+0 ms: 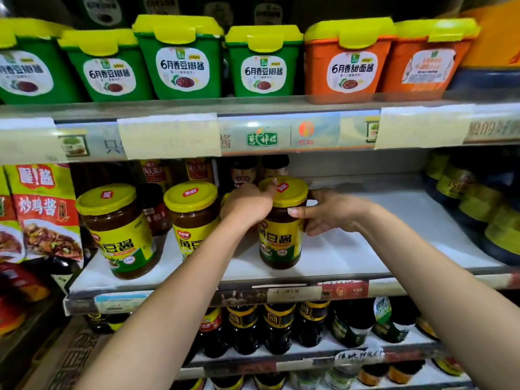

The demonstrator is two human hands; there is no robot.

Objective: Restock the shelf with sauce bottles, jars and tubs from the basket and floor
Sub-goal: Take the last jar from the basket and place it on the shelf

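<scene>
The green plastic tubs with yellow lids [181,66] on the top shelf read "6月香豆瓣酱". The orange plastic tub with a yellow lid [350,67] beside them read "6月香甜面酱". The brown glass jar with a yellow lid [280,240] carried "黄豆酱" on its yellow label. The yellow-and-red cardboard box [42,206] at left showed "炒鸡酱". The printed shelf-edge strip [306,136] bore "欣和".

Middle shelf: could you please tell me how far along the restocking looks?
Done: tubs fill the top row, and two jars stand leftward on the shelf. In hand: left hand and right hand grip a third jar, upright on it. Left: the bare stretch to its right; basket and floor are out of view.
</scene>
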